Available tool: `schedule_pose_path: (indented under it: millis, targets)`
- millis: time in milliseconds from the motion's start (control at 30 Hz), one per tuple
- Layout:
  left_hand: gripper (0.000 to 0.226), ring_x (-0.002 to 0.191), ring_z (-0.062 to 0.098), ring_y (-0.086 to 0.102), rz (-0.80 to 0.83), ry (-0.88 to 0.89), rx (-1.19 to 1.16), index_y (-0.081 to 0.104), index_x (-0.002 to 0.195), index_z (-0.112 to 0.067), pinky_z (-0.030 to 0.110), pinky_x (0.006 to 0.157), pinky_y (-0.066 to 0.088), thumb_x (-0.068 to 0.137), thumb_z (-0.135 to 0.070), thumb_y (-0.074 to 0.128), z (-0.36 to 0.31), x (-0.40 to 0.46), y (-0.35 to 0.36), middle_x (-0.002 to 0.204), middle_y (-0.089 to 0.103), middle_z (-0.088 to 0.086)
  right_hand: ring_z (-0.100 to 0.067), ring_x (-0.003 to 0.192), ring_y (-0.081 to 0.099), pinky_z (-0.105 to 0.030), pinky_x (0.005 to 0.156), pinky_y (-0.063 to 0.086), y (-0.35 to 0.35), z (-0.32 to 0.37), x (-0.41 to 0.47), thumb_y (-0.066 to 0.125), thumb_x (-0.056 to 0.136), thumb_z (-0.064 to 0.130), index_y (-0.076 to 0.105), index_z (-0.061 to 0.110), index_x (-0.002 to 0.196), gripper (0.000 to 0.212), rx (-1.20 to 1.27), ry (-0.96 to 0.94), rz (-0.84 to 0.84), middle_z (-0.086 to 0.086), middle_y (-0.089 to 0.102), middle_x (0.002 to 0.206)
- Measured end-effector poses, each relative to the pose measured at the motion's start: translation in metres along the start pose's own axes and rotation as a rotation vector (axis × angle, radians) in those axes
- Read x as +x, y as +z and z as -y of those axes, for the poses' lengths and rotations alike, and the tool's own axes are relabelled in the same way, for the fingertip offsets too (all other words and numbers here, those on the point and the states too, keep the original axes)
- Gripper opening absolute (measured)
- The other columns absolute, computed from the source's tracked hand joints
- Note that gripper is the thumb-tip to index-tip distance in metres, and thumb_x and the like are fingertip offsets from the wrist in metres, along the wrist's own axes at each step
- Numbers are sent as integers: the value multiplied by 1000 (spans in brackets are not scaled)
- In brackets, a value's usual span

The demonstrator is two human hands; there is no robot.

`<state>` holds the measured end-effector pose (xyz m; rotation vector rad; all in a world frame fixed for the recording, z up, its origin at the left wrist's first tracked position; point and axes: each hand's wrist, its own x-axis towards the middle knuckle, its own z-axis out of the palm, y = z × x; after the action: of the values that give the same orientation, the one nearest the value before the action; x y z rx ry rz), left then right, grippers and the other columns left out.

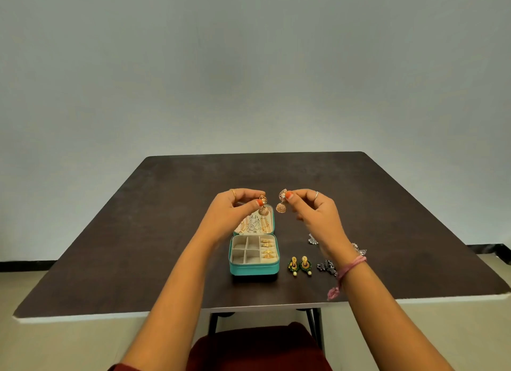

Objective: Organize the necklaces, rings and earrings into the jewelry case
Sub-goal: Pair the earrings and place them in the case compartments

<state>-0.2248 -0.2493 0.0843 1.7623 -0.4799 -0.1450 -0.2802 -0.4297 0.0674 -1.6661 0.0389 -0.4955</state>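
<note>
Jewelry case: teal zip-around box (253, 268) with cream lining, lid open, at the centre of the dark brown wooden tabletop (138, 232).
Lid half: silver and gold chain necklaces (255, 223) lie across it, at 12 o'clock of the tray.
Tray half: gold rings (267, 249) sit in the slots along its 3 o'clock side; square compartments beside them.
Left hand (232, 213): grip pinches a gold bell-shaped jhumka earring (263, 206) above the lid.
Right hand (312, 213): grip pinches the matching gold jhumka earring (281, 203), held in the air.
At 3 o'clock of the case: green-and-gold drop earrings (300, 265); dark silver earrings (327, 267) just beyond them; pale silver fan earring (313, 239) farther back.
</note>
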Motion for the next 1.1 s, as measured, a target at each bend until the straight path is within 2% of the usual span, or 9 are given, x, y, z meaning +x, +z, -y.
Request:
schedule_pose_path:
  millis: [100, 167, 333, 400, 500, 567, 767, 933, 1100]
  targets:
    - [19, 81, -7, 66, -44, -27, -21, 71, 106, -22, 7, 56, 46, 89, -15, 65, 1, -10, -8, 95, 72, -7, -15, 79, 60, -28, 69, 48, 10, -3, -3, 64, 89, 24, 71, 13, 86, 13, 80, 71, -4, -18, 71, 90]
    - [19, 78, -14, 63, -74, -14, -23, 70, 106, -21, 5, 54, 44, 89, -15, 65, 3, -16, -15, 96, 71, -10, -14, 77, 60, -27, 66, 48, 17, -5, -5, 65, 89, 22, 71, 9, 84, 15, 82, 90, -3, -19, 70, 87]
    - [16, 81, -8, 64, -159, -23, -44, 71, 100, -25, 8, 62, 48, 88, -17, 66, 17, -28, -29, 89, 73, -13, -2, 63, 64, -15, 54, 48, 39, -7, -13, 64, 89, 16, 67, 4, 81, 14, 175, 139, -83, -3, 69, 73]
    - [16, 84, -3, 65, -176, -32, -53, 71, 98, -27, 12, 66, 52, 88, -16, 67, 22, -32, -32, 89, 74, -13, -7, 66, 63, -20, 58, 51, 49, -9, -16, 65, 88, 17, 67, 7, 78, 14, 210, 165, -131, -2, 67, 71]
    - [18, 86, 0, 67, -179, -44, -76, 71, 97, -25, 15, 69, 54, 87, -12, 66, 30, -39, -33, 89, 74, -11, -22, 76, 63, -40, 72, 54, 63, -13, -20, 67, 86, 18, 68, 12, 73, 14, 284, 212, -163, -7, 68, 75]
    - [18, 87, 2, 68, -180, -59, -65, 71, 97, -25, 15, 70, 54, 87, -11, 66, 35, -44, -33, 88, 74, -11, -26, 79, 64, -43, 76, 54, 68, -15, -23, 66, 86, 16, 68, 16, 70, 15, 312, 233, -155, -9, 69, 77]
    - [18, 90, 2, 68, -160, -103, -24, 72, 99, -25, 15, 75, 53, 85, -13, 69, 51, -58, -30, 90, 74, -12, -13, 72, 60, -27, 69, 52, 73, -25, -32, 65, 87, 11, 67, 11, 73, 14, 304, 245, -130, -2, 67, 71]
    - [16, 86, -4, 66, -162, -133, 32, 71, 92, -31, 8, 69, 49, 83, -17, 71, 59, -67, -22, 85, 73, -16, -10, 70, 64, -21, 65, 52, 73, -35, -41, 64, 87, 9, 67, 12, 73, 15, 288, 249, -110, 0, 69, 70]
    - [14, 83, -7, 64, -182, -155, 119, 72, 90, -35, 11, 66, 50, 83, -22, 71, 65, -72, -16, 84, 72, -19, -6, 74, 64, -19, 66, 51, 73, -42, -47, 65, 86, 7, 67, 6, 77, 10, 274, 217, -126, -3, 72, 79]
